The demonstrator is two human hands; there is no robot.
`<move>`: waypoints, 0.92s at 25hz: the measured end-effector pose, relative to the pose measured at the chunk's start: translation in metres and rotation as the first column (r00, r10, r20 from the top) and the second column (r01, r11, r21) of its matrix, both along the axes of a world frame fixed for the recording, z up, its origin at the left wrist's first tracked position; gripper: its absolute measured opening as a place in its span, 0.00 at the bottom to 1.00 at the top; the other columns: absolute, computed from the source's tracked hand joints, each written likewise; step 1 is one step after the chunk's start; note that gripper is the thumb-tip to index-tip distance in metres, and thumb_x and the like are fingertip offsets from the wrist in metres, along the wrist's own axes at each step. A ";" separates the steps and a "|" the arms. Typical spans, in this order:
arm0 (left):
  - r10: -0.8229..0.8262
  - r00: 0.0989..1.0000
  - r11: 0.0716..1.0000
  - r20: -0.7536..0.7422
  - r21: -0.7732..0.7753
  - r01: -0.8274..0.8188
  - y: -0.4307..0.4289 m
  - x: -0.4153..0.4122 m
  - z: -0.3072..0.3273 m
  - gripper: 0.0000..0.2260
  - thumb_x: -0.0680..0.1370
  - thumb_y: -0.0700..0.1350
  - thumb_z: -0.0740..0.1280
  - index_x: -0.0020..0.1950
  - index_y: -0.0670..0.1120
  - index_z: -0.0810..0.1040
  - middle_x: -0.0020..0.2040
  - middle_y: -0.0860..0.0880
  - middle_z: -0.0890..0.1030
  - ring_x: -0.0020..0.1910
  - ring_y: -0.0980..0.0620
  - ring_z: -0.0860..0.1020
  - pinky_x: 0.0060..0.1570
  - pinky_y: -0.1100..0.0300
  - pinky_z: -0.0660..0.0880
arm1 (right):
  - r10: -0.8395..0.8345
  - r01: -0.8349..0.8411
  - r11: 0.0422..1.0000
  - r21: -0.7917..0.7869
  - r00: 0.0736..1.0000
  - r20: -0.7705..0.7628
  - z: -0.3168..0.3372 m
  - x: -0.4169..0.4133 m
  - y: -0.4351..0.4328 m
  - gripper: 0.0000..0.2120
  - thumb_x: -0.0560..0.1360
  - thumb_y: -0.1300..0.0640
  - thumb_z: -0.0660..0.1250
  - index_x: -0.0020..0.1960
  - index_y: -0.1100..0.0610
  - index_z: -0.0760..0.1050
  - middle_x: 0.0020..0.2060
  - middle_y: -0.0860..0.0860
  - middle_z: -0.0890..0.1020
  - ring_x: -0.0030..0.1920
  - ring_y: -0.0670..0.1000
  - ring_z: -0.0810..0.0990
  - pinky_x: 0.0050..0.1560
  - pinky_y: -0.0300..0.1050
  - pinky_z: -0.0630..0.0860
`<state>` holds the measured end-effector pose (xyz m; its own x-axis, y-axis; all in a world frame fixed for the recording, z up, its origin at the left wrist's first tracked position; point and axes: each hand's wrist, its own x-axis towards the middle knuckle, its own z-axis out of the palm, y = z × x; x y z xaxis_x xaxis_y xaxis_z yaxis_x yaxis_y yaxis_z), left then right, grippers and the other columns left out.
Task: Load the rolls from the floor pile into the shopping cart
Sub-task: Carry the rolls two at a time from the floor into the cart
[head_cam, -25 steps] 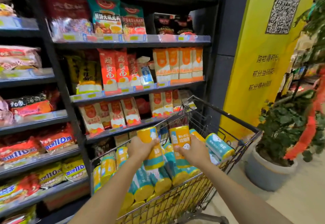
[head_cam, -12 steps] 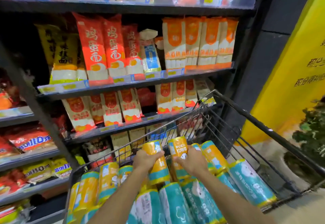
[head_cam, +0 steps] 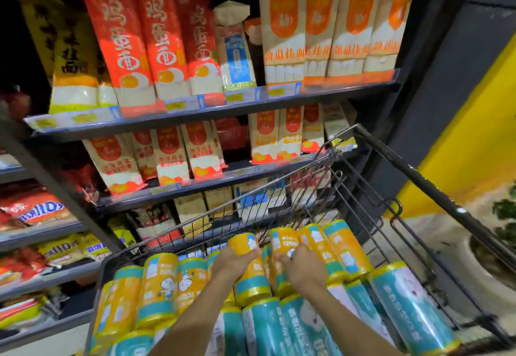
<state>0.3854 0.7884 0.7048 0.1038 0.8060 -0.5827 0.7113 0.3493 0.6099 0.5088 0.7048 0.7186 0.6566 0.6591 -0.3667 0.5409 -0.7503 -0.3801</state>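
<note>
My left hand (head_cam: 234, 265) is curled around one orange roll (head_cam: 252, 280), and my right hand (head_cam: 303, 270) grips a second roll (head_cam: 283, 242) just beside it. Both are inside the cart (head_cam: 418, 177), above the other rolls (head_cam: 159, 286) that fill it, with their far ends pointing to the wire wall. They seem to touch the pile, but my hands hide that part. Behind the cart stands a shelf (head_cam: 212, 107) with noodle packs (head_cam: 125, 48).
</note>
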 end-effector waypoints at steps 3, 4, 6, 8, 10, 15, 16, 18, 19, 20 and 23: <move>0.038 0.999 0.999 0.008 -0.023 -0.038 -0.001 0.007 0.002 0.35 0.67 0.65 0.72 0.63 0.41 0.73 0.61 0.43 0.78 0.57 0.42 0.77 0.56 0.50 0.76 | 0.045 -0.045 0.999 -0.008 0.999 0.028 0.004 0.002 0.000 0.19 0.76 0.39 0.63 0.46 0.55 0.65 0.54 0.55 0.80 0.56 0.57 0.78 0.50 0.48 0.74; 0.065 0.998 0.997 0.025 -0.031 -0.064 -0.004 0.011 0.002 0.36 0.67 0.65 0.73 0.64 0.42 0.72 0.62 0.42 0.77 0.58 0.41 0.77 0.57 0.49 0.76 | 0.071 -0.070 0.997 -0.018 0.996 0.045 0.006 0.003 0.000 0.18 0.76 0.40 0.64 0.47 0.54 0.65 0.54 0.54 0.80 0.56 0.57 0.78 0.49 0.48 0.74; 0.056 0.998 0.998 -0.028 -0.008 -0.056 -0.010 0.019 0.003 0.38 0.67 0.66 0.72 0.66 0.42 0.71 0.64 0.42 0.76 0.60 0.41 0.75 0.58 0.50 0.74 | 0.110 -0.108 0.994 -0.036 0.992 0.064 0.011 0.006 0.000 0.18 0.76 0.40 0.64 0.50 0.54 0.69 0.56 0.53 0.79 0.57 0.56 0.78 0.50 0.47 0.75; -0.001 0.993 1.000 -0.117 0.024 0.004 -0.014 0.027 0.004 0.38 0.68 0.67 0.70 0.67 0.42 0.70 0.65 0.43 0.74 0.62 0.42 0.74 0.59 0.51 0.73 | 0.151 -0.145 0.987 -0.064 0.983 0.102 0.015 0.008 -0.001 0.21 0.76 0.39 0.64 0.57 0.55 0.72 0.58 0.52 0.78 0.59 0.55 0.77 0.52 0.47 0.75; -0.032 0.990 0.999 -0.135 0.026 0.036 -0.014 0.030 0.007 0.37 0.70 0.66 0.69 0.68 0.41 0.69 0.66 0.43 0.74 0.63 0.43 0.74 0.58 0.53 0.73 | 0.212 -0.198 0.975 -0.102 0.966 0.151 0.018 0.013 0.000 0.23 0.75 0.38 0.64 0.59 0.55 0.73 0.58 0.52 0.78 0.59 0.54 0.77 0.53 0.46 0.75; -0.108 0.982 0.993 -0.153 0.030 0.114 -0.007 0.029 0.014 0.29 0.72 0.62 0.69 0.61 0.41 0.72 0.61 0.43 0.76 0.58 0.44 0.75 0.55 0.55 0.72 | 0.457 -0.425 0.889 -0.172 0.853 0.252 0.035 0.033 0.010 0.21 0.75 0.38 0.64 0.55 0.54 0.75 0.56 0.53 0.79 0.58 0.55 0.78 0.52 0.47 0.75; -0.115 0.976 0.990 -0.186 0.060 0.128 -0.008 0.030 0.018 0.26 0.72 0.62 0.69 0.57 0.42 0.72 0.58 0.43 0.76 0.56 0.45 0.75 0.53 0.56 0.71 | 0.502 -0.472 0.865 -0.172 0.823 0.265 0.040 0.040 0.014 0.23 0.75 0.38 0.63 0.59 0.56 0.73 0.58 0.54 0.77 0.60 0.56 0.77 0.54 0.48 0.74; -0.097 0.954 0.974 -0.284 0.168 0.149 -0.009 0.032 0.031 0.24 0.72 0.63 0.68 0.54 0.44 0.70 0.56 0.45 0.76 0.54 0.46 0.74 0.52 0.56 0.72 | 0.581 -0.560 0.814 -0.156 0.770 0.265 0.049 0.054 0.024 0.29 0.76 0.38 0.62 0.68 0.57 0.67 0.63 0.56 0.74 0.63 0.57 0.74 0.58 0.51 0.73; -0.083 0.938 0.960 -0.337 0.227 0.166 -0.008 0.032 0.038 0.25 0.72 0.63 0.68 0.56 0.44 0.70 0.58 0.45 0.76 0.56 0.46 0.75 0.52 0.55 0.73 | 0.613 -0.597 0.789 -0.146 0.747 0.258 0.052 0.059 0.029 0.32 0.77 0.38 0.61 0.72 0.58 0.62 0.65 0.56 0.72 0.65 0.58 0.72 0.60 0.52 0.72; -0.076 0.915 0.938 -0.397 0.283 0.201 -0.008 0.031 0.046 0.27 0.72 0.62 0.68 0.59 0.44 0.70 0.60 0.44 0.76 0.58 0.46 0.75 0.53 0.55 0.74 | 0.645 -0.632 0.762 -0.139 0.723 0.249 0.054 0.063 0.034 0.35 0.77 0.38 0.60 0.75 0.57 0.57 0.68 0.56 0.70 0.67 0.59 0.70 0.62 0.53 0.72; -0.079 0.786 0.868 -0.614 0.346 0.357 -0.006 0.024 0.073 0.36 0.72 0.64 0.68 0.73 0.47 0.63 0.73 0.45 0.66 0.69 0.44 0.68 0.63 0.49 0.72 | 0.754 -0.761 0.642 -0.095 0.603 0.261 0.061 0.065 0.049 0.38 0.77 0.38 0.60 0.77 0.57 0.51 0.72 0.57 0.65 0.71 0.59 0.65 0.67 0.54 0.69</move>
<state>0.4093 0.7821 0.7773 0.0754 0.9771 -0.1989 0.9917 -0.0526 0.1173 0.5736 0.7540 0.7800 -0.0180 0.9698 -0.2433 0.9880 -0.0201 -0.1532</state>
